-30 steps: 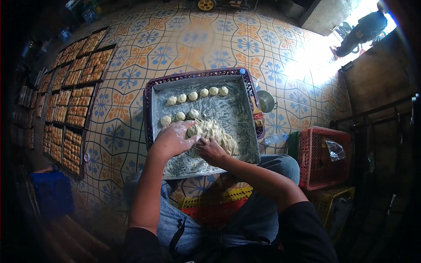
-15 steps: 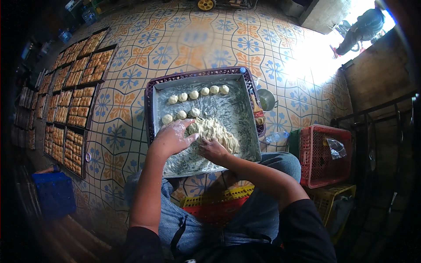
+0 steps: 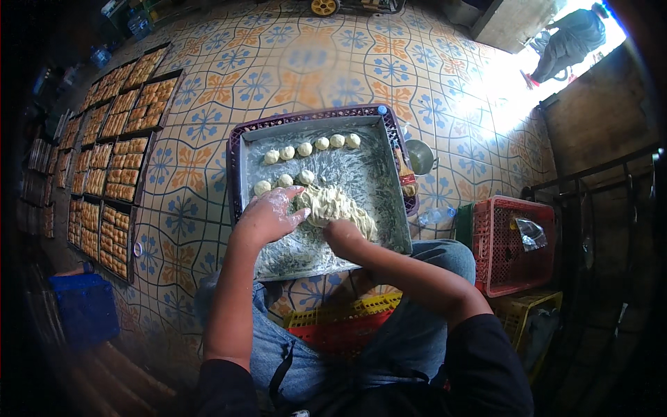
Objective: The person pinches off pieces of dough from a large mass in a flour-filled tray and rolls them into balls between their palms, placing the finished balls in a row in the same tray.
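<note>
A floured metal tray lies in front of me, with a row of round dough balls at its far side and a shorter row of dough balls nearer. A large, loose mass of pale dough rests in the middle. At its left end is my left hand, dusted with flour, thumb and fingers apart around the dough's edge. My right hand is curled closed against the dough's near edge; its fingertips are hidden.
A purple crate surrounds the tray, with a brush on its right rim. Beyond it are a metal pot, a plastic bottle and a red crate. Trays of pastries line the left floor. A person is at the bright doorway.
My right hand has curled more tightly and shifted slightly right along the dough's near edge. My left hand has stayed nearly in place. The person in the doorway has shifted slightly.
</note>
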The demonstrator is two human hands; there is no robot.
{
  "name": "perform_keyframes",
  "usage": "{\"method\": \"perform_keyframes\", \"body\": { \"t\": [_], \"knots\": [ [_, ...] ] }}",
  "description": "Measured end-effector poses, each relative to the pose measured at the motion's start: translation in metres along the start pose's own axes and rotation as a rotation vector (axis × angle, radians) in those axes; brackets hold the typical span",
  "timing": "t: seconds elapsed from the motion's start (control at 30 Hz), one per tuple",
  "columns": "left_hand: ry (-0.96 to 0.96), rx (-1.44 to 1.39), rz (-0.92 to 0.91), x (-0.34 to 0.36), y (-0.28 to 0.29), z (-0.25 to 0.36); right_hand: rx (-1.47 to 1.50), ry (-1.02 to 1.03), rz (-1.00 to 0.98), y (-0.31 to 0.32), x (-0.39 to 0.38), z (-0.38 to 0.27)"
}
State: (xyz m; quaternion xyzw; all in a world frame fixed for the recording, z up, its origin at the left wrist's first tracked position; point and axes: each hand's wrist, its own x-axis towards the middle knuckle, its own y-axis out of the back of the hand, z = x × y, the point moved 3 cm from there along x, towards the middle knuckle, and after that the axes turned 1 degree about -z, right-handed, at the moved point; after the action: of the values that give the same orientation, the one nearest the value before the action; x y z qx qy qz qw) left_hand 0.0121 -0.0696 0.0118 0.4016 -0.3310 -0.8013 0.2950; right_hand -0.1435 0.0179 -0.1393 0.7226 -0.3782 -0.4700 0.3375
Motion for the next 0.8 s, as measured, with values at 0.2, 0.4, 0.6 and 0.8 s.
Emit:
{"method": "perform_keyframes", "body": {
  "t": [0.2,0.4,0.6,0.8],
  "knots": [
    [0.014,-0.109,0.0,0.002,0.004,0.008,0.33,0.035,-0.189,0.131,-0.03,0.015],
    [-0.093,-1.472,-0.249,0.022,-0.021,0.021,0.734,0.439,0.433,0.192,-0.066,-0.003],
    [-0.089,-1.746,-0.206,0.014,-0.039,0.04,0.304,0.411,0.524,0.179,-0.068,-0.016],
    [-0.112,-1.87,0.234,0.014,-0.037,0.049,0.993,0.197,0.698,0.18,-0.059,-0.008]
  ]
}}
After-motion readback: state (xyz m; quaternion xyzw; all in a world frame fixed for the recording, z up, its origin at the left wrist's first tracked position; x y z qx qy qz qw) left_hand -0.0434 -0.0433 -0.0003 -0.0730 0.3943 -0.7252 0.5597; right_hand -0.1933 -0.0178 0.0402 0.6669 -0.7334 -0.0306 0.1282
